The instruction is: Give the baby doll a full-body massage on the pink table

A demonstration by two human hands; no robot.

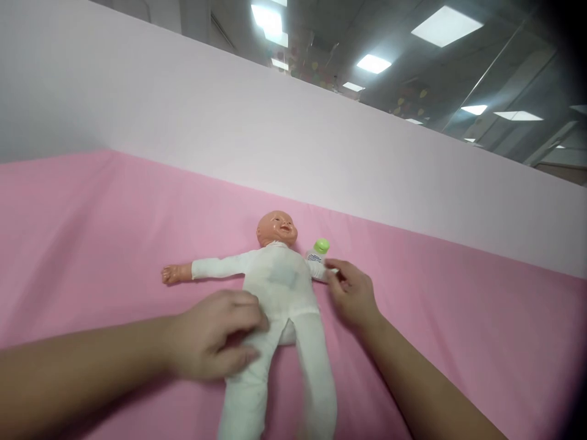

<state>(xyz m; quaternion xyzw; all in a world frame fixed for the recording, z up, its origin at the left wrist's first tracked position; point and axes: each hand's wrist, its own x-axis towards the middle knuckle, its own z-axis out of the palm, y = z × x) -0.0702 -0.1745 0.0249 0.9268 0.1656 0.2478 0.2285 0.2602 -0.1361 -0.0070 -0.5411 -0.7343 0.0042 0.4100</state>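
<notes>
A baby doll point(280, 293) in a white cloth body, with a bare plastic head, lies face up with its arms spread. My left hand point(215, 336) is over the doll's hip and upper thigh on the left side, its fingers loosely bent and the thumb apart, holding nothing. My right hand point(353, 290) is at the end of the doll's other arm point(317, 270), fingers curled around it. That doll hand is hidden by mine. Just beyond my right fingers is a small clear bottle point(316, 253) with a green cap, partly behind the doll's arm.
A pink sheet point(151, 214) covers the surface under the doll, with some wrinkles. Behind it rises a plain pale wall or panel point(275, 134). Above the panel's edge, glass shows bright ceiling lights point(446, 26).
</notes>
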